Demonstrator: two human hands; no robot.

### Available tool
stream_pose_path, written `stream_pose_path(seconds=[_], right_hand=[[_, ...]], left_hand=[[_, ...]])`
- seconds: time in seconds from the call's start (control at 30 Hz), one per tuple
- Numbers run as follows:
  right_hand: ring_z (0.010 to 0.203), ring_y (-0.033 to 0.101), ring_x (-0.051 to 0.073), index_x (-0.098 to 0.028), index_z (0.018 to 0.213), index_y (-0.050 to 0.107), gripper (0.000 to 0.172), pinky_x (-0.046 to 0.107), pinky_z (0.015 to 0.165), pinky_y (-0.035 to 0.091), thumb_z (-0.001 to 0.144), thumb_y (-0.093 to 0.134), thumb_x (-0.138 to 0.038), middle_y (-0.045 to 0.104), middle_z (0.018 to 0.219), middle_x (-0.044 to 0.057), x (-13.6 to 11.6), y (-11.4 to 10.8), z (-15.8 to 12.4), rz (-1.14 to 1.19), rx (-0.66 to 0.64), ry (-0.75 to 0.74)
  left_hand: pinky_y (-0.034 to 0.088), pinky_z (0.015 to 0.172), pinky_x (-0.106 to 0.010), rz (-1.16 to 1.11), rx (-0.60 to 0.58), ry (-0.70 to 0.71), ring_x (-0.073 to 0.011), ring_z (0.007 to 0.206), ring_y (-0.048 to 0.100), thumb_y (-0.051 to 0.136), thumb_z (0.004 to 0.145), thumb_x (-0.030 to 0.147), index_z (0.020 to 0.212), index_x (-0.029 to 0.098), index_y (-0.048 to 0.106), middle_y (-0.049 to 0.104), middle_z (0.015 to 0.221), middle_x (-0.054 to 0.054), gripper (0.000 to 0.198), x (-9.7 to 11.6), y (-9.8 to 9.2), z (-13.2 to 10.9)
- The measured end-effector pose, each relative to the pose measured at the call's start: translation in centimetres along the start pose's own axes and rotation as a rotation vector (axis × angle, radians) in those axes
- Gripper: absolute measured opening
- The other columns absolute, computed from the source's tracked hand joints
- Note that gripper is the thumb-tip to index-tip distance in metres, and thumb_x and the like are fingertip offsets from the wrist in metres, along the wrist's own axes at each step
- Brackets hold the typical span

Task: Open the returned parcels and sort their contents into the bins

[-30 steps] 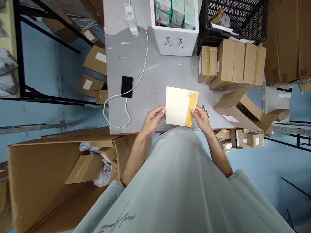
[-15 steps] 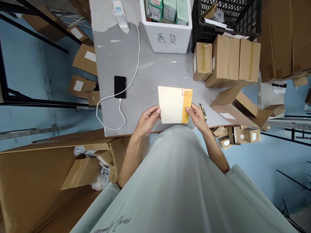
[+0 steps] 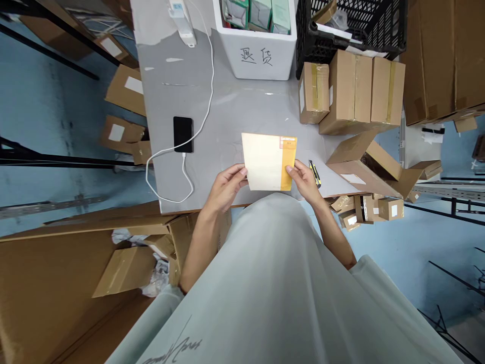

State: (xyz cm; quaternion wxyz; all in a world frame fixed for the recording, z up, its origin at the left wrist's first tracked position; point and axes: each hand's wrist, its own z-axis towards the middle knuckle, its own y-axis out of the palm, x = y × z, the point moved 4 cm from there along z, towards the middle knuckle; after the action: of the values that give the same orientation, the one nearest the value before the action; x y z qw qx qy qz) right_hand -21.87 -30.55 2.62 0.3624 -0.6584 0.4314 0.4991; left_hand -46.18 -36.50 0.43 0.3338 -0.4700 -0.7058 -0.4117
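I hold a flat cream sheet with a yellow-orange strip and a small red label (image 3: 269, 162) over the near edge of the grey table (image 3: 227, 116). My left hand (image 3: 226, 186) pinches its lower left corner. My right hand (image 3: 305, 179) pinches its lower right edge on the yellow strip. Both hands are closed on it. A yellow and black utility knife (image 3: 314, 172) lies on the table just right of my right hand.
A black phone (image 3: 183, 134) on a white cable lies at the table's left. A white bin (image 3: 257, 45) with green boxes, a black crate (image 3: 348, 25) and taped cartons (image 3: 352, 93) stand at the back. An open carton (image 3: 364, 162) overhangs the right edge. Large cartons (image 3: 56, 283) sit on the floor at left.
The sheet and both hands have shifted slightly left and up in view as my head moved. The grip on the sheet is the same.
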Motion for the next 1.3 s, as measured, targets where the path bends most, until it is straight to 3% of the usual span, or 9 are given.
stream_pose_path(seconds=[0.47,0.83,1.3], right_hand=[[0.109,0.077,0.030,-0.025,0.123,0.081,0.072,0.044,0.100,0.067,0.099,0.067,-0.092,0.083,0.112,0.008,0.5,-0.1,-0.2,0.006,-0.023,-0.003],[0.108,0.077,0.030,-0.026,0.122,0.080,0.079,0.044,0.096,0.068,0.095,0.064,-0.099,0.082,0.106,0.007,0.6,0.1,-0.4,-0.023,-0.021,0.021],[0.117,0.078,0.032,-0.026,0.128,0.078,0.076,0.045,0.102,0.068,0.099,0.063,-0.094,0.083,0.115,0.009,1.4,0.3,-0.3,-0.018,-0.056,0.018]], left_hand=[[0.070,0.101,-0.047,-0.011,-0.029,-0.009,-0.0312,0.110,0.085,0.098,0.080,0.074,0.103,0.023,0.085,0.088,0.110,-0.010,0.058,0.0,0.3,-0.2],[0.070,0.102,-0.052,-0.002,-0.019,-0.010,-0.0351,0.116,0.084,0.096,0.080,0.077,0.105,0.023,0.085,0.088,0.109,-0.011,0.060,-0.2,0.2,-0.7],[0.070,0.096,-0.045,0.027,0.012,0.014,-0.0299,0.108,0.083,0.093,0.082,0.080,0.103,0.024,0.083,0.086,0.107,-0.009,0.061,-0.5,0.1,-1.2]])
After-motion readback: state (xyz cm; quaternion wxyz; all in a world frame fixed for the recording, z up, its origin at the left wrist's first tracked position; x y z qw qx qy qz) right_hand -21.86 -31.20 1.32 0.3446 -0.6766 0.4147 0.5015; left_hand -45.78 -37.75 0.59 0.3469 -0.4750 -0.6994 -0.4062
